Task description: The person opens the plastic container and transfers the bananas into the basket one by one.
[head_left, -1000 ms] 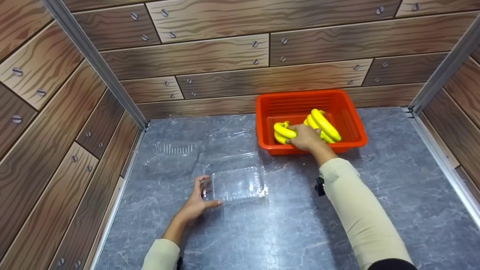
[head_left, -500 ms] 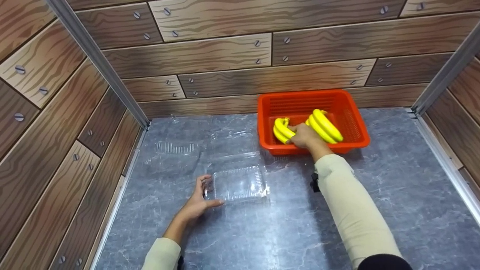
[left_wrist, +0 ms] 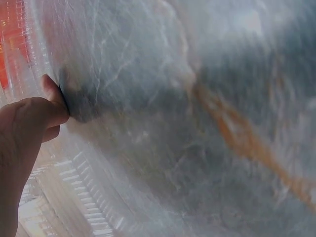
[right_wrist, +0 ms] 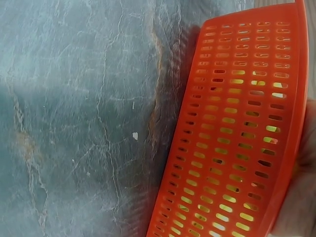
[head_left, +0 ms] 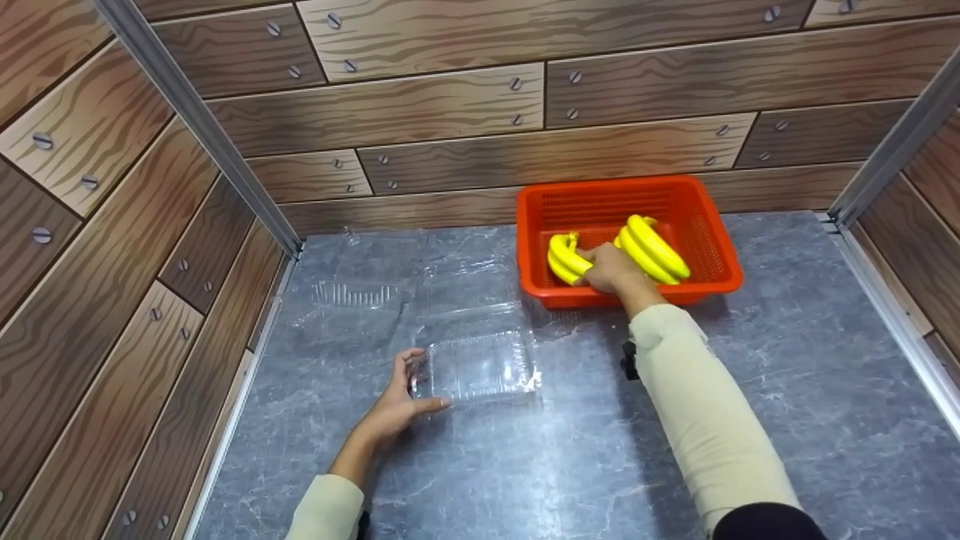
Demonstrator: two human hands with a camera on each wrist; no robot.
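My left hand (head_left: 397, 409) holds the left end of a clear plastic clamshell box (head_left: 484, 371), thumb along its near side and fingers at the far corner. The box lies on the floor panel, its lid (head_left: 469, 289) folded back behind it. Inside the red basket (head_left: 529, 240), my right hand (head_left: 611, 268) grips a small bunch of yellow bananas (head_left: 564, 255); its fingertips are partly hidden. A second banana bunch (head_left: 654, 251) leans to the right of that hand. In the right wrist view the slotted basket wall (right_wrist: 222, 143) covers most of the fruit.
Another clear plastic box (head_left: 352, 296) lies left of the held one, hard to see against the grey marbled surface (head_left: 570, 450). Wood-patterned walls (head_left: 450, 169) with metal corner rails (head_left: 259, 199) enclose the area. The basket stands close to the back wall.
The left banana bunch has turned more upright in the basket under my right hand, and the right bunch has settled slightly rightward. My left hand stays at the box.
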